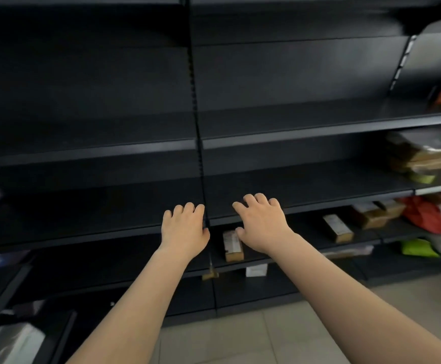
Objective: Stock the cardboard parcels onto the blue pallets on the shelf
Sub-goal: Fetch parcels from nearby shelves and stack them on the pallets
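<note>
Both my arms reach forward at a dark metal shelf unit [306, 203]. My left hand [183, 229] hovers palm down, fingers apart, holding nothing, at the front lip of a bare shelf. My right hand [262, 222] is beside it, also open and empty, fingers over the same shelf edge. Just below and between my hands a small cardboard parcel [233, 245] with a white label stands on a lower shelf. Another labelled cardboard parcel [338, 228] lies further right, with more boxes [371, 214] beyond it. No blue pallet shows in this view.
A vertical slotted upright [198, 122] divides the shelf bays. At the right are stacked flat brown packages [429, 158], a red bag [421, 214] and a green bag [419, 248]. A white box [256, 270] sits low down. Pale floor tiles [240, 342] lie underneath.
</note>
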Motion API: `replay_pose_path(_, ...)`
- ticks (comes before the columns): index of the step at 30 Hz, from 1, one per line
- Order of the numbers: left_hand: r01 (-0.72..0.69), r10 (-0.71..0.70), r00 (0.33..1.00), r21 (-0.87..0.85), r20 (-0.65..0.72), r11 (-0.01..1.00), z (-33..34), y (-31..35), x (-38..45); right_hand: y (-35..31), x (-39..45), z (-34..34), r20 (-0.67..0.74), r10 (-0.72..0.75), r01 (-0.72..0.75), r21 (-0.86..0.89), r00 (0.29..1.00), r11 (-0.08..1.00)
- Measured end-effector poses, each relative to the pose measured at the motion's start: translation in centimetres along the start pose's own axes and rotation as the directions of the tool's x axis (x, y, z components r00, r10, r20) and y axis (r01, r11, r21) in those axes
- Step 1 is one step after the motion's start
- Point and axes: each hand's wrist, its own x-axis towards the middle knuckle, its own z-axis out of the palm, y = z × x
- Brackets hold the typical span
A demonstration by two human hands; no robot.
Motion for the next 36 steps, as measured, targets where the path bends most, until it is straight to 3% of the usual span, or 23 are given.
replay_pose_path(10, -0.106, 0.112, 0.982, -0.047, 0.151, 0.993, 6.6, 7.6, 3.6, 9.4, -1.7, 6.3, 0.186, 0.139, -0.149, 0.039, 0.973, 0.988)
replay_pose_path(21, -0.121, 0.147, 0.936, -0.099, 0.321, 0.988, 16.1, 11.9, 11.6, 16.2, 4.9, 14.6, 0.384, 0.160, -0.196, 0.058, 0.909, 0.979)
replay_pose_path(30, -0.063, 0.105, 0.889, -0.108, 0.446, 0.992, 22.3, 13.6, 16.1, 20.3, 9.6, 21.5, 0.521, 0.153, -0.223, 0.073, 0.840, 0.972)
replay_pose_path(36, 0.049, 0.022, 0.858, -0.124, 0.513, 0.991, 27.0, 14.4, 18.0, 23.7, 11.9, 26.5, 0.568, 0.144, -0.299, 0.190, 0.811, 0.935)
